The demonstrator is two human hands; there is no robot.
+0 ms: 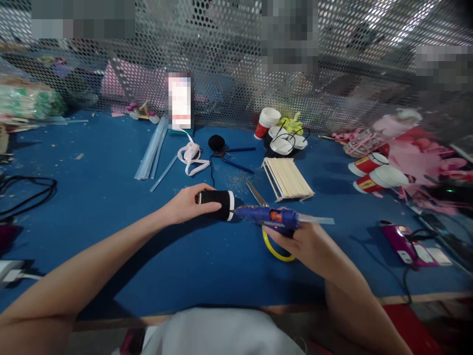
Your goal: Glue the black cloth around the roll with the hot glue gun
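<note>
My left hand (pixel 192 203) pinches a black roll (pixel 221 204) with white ends, sideways near the middle of the blue table (pixel 199 266). My blue glue gun (pixel 254 215) points at its right end, maybe touching; it's hard to see. Yellow-handled scissors (pixel 278 252) lie underneath the gun. My right hand (pixel 310 244) is wrapped around the gun.

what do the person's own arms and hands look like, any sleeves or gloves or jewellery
The left hand and right hand are both bare, with no gloves; no ring, watch or bracelet can be made out. No sleeves show on the forearms. A pale grey garment shows at the bottom edge.
</note>
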